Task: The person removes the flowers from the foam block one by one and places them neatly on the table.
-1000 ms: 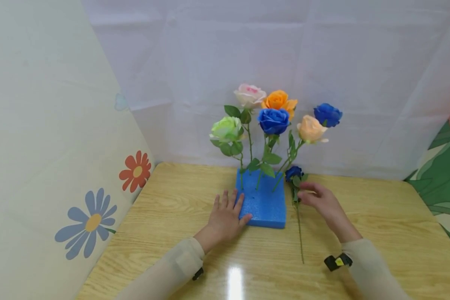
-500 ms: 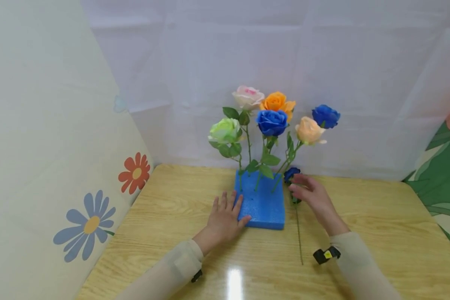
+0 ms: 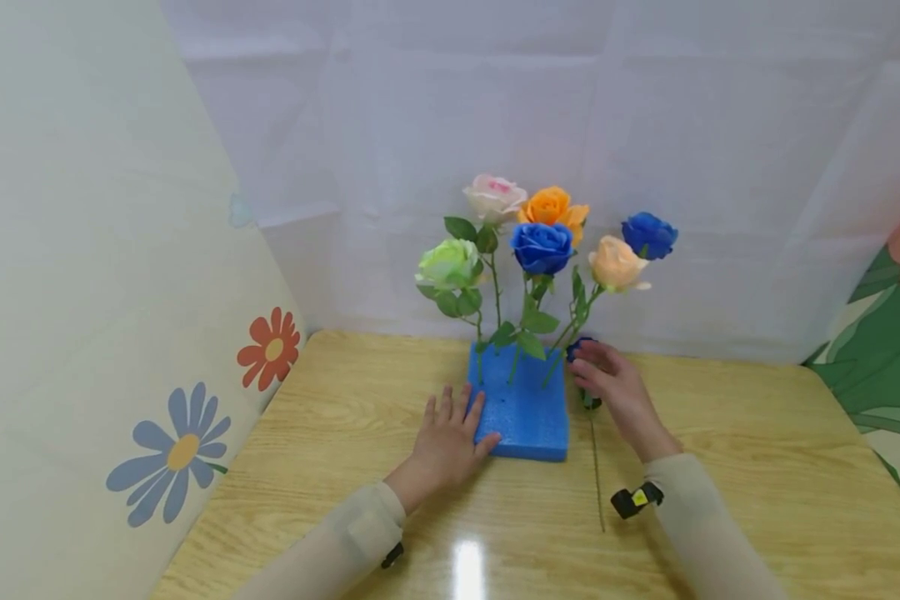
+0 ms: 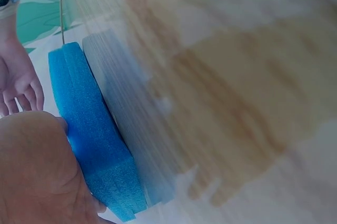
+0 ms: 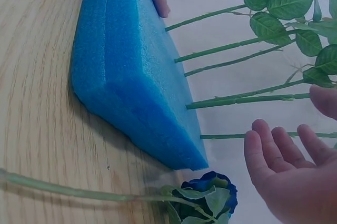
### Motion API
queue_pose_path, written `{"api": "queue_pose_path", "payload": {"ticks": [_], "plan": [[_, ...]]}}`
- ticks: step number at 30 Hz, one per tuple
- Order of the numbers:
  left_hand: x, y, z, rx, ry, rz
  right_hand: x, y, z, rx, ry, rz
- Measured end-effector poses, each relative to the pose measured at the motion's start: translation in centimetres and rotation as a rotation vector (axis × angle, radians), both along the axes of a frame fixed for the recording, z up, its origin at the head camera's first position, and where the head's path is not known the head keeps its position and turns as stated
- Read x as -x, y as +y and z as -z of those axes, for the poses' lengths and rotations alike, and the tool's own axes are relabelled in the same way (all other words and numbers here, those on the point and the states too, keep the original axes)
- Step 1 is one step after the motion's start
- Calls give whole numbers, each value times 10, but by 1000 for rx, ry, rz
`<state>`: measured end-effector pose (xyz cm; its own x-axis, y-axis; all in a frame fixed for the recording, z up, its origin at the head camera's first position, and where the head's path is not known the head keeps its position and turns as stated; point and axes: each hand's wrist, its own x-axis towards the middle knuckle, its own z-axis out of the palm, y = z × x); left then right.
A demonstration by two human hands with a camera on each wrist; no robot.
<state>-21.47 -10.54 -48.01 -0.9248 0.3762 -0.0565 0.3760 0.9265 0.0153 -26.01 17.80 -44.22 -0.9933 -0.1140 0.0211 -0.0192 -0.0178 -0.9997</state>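
Note:
A blue foam block [image 3: 532,425] lies on the table with several artificial roses standing in it, among them a green rose [image 3: 448,263], an orange rose [image 3: 553,208] and a peach rose [image 3: 617,263]. My left hand [image 3: 444,446] rests with spread fingers on the block's left edge. To the block's right lies a dark blue rose [image 5: 210,197], its bare stem [image 3: 597,483] pointing toward me. Over this flower's head hovers my right hand [image 3: 618,396], fingers loosely bent and holding nothing. In the right wrist view a gap shows between that hand [image 5: 295,171] and the flower.
Behind the block hangs a pale cloth backdrop [image 3: 390,150]. A wall with printed flowers [image 3: 183,450] borders the wooden table [image 3: 330,417] on the left. The standing stems lean at various angles, and two upper blooms spread toward the right.
My right hand has moved left and slightly forward, from beside the lying blue rose to over its head. The left hand has stayed on the block.

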Motion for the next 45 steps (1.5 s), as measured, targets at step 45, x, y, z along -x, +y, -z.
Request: {"api": "queue_pose_path", "payload": {"ticks": [45], "plan": [[-1,-1,-3,28,26,-16,17,-39,4,87,25,210]]}}
